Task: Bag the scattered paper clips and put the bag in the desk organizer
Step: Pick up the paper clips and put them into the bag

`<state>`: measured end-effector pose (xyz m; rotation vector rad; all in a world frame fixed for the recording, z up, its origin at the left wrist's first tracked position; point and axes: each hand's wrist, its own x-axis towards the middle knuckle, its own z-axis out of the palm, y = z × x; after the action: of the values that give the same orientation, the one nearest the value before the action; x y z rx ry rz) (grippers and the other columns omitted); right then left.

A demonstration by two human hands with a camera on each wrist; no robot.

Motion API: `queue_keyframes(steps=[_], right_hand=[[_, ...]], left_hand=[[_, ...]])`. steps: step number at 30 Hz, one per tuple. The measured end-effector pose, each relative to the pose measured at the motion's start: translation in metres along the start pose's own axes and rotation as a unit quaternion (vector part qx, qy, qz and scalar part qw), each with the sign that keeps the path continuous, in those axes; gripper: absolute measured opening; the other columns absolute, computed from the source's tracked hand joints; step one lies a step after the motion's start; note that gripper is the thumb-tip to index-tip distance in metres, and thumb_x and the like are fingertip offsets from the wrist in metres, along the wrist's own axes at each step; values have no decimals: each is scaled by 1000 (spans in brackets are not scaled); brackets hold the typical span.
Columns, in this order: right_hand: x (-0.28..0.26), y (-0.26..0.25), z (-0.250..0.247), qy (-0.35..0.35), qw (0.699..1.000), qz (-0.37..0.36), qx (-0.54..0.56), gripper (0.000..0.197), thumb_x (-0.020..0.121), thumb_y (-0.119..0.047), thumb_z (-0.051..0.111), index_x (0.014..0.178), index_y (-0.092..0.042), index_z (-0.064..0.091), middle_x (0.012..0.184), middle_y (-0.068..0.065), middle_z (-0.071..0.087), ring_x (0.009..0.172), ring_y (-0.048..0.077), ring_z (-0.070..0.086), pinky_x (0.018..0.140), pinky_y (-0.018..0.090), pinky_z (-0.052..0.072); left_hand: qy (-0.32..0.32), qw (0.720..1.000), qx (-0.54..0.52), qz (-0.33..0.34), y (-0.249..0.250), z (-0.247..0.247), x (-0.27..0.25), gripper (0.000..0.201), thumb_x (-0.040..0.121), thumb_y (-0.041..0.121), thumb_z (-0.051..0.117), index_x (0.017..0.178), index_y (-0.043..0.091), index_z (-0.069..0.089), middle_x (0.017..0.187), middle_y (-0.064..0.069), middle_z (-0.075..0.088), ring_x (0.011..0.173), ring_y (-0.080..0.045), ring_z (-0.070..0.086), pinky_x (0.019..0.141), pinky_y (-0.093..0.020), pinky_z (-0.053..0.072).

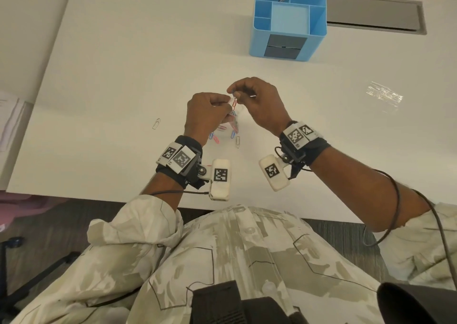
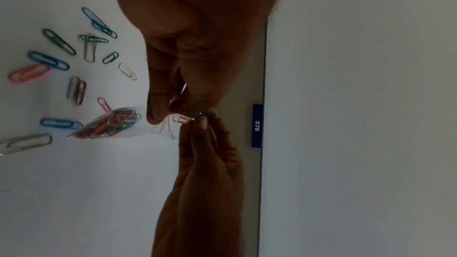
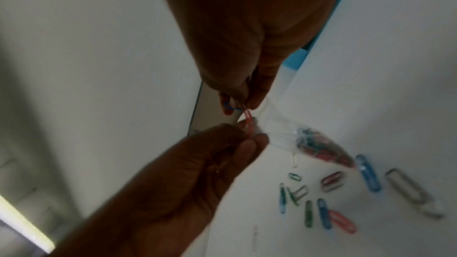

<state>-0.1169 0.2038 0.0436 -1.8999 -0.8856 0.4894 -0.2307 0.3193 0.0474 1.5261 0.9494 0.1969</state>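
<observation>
A small clear zip bag (image 1: pixel 234 123) (image 2: pixel 111 124) (image 3: pixel 319 148), partly filled with coloured paper clips, hangs just above the white table. My left hand (image 1: pixel 226 104) (image 2: pixel 160 118) pinches its mouth. My right hand (image 1: pixel 236 94) (image 3: pixel 243 107) pinches a red paper clip (image 1: pixel 235 102) (image 2: pixel 181 120) (image 3: pixel 248 123) at the bag's opening and also holds a blue clip (image 2: pixel 204 115) (image 3: pixel 228 107). Several loose clips (image 2: pixel 56 46) (image 3: pixel 323 212) lie on the table under the bag. The blue desk organizer (image 1: pixel 257 34) stands at the far right of centre.
One silver clip (image 1: pixel 156 123) lies alone to the left of my hands. A second clear bag (image 1: pixel 384 96) lies flat at the right. A grey cable slot (image 1: pixel 371 11) runs behind the organizer. The near table edge (image 1: pixel 99 195) is just below my wrists.
</observation>
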Motion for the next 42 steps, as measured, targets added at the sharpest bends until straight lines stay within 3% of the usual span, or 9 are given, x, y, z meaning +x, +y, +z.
queue_keyframes(steps=[6, 10, 17, 19, 23, 29, 36, 39, 42], right_hand=[[-15, 5, -7, -17, 993, -72, -93, 22, 93, -3, 59, 105, -10, 75, 99, 1, 74, 89, 7, 64, 81, 13, 51], [-19, 4, -10, -18, 987, -103, -125, 24, 95, -4, 57, 107, -12, 75, 102, -1, 77, 90, 4, 65, 85, 13, 52], [-24, 13, -16, 8, 997, -20, -75, 17, 93, -5, 63, 105, -11, 73, 100, -5, 74, 87, 2, 66, 81, 7, 49], [-29, 23, -12, -10, 997, 5, -81, 16, 92, -6, 65, 105, -10, 73, 100, -3, 74, 87, 2, 67, 83, 10, 51], [-42, 47, 6, -114, 981, 27, -154, 20, 88, -16, 75, 107, -12, 73, 103, 5, 72, 91, 18, 68, 86, 32, 57], [-64, 61, 48, -230, 956, 23, -183, 43, 75, -43, 85, 104, -18, 67, 103, 3, 56, 84, 18, 57, 77, 34, 53], [-49, 57, 62, -146, 964, 15, -223, 11, 89, -22, 71, 97, -16, 67, 99, 2, 58, 85, 19, 60, 82, 41, 54], [-47, 42, 78, -158, 964, -34, -211, 12, 92, -26, 68, 102, -20, 66, 101, -2, 59, 83, 12, 58, 80, 34, 52], [-56, 26, 100, -283, 936, -92, -188, 21, 92, -28, 70, 111, -20, 66, 105, -3, 59, 87, 9, 56, 74, 19, 44]], left_hand=[[6, 1000, 14, -3, -2, 0, -6, 25, 89, -4, 70, 111, 5, 80, 91, -10, 80, 71, -21, 81, 79, -31, 68], [8, 1000, 21, 2, -4, 0, -9, 22, 91, -2, 72, 111, 5, 79, 95, -10, 80, 69, -17, 80, 78, -29, 67], [19, 1000, 12, 2, -8, -6, -12, 21, 91, -2, 72, 107, 7, 80, 104, -11, 79, 79, -22, 82, 81, -34, 68], [21, 1000, 8, 4, -10, -12, -13, 20, 92, -2, 72, 108, 7, 80, 105, -12, 79, 79, -22, 82, 82, -34, 68], [33, 999, -5, 7, -14, -31, -15, 18, 94, 2, 72, 108, 9, 80, 105, -10, 79, 79, -22, 82, 88, -39, 66], [74, 997, -15, 4, -23, -73, -23, 17, 93, 4, 73, 107, 11, 80, 103, -9, 77, 77, -16, 82, 90, -37, 66], [123, 992, -36, -11, -47, -133, -38, 19, 93, 1, 74, 110, 5, 80, 106, -17, 75, 78, -14, 80, 87, -33, 66], [147, 988, -42, -19, -59, -157, -44, 20, 93, 1, 74, 112, 4, 79, 113, -21, 74, 82, -15, 80, 83, -28, 66], [164, 985, -45, -26, -70, -177, -50, 19, 93, 2, 74, 111, 5, 79, 116, -23, 75, 84, -16, 81, 83, -28, 66]])
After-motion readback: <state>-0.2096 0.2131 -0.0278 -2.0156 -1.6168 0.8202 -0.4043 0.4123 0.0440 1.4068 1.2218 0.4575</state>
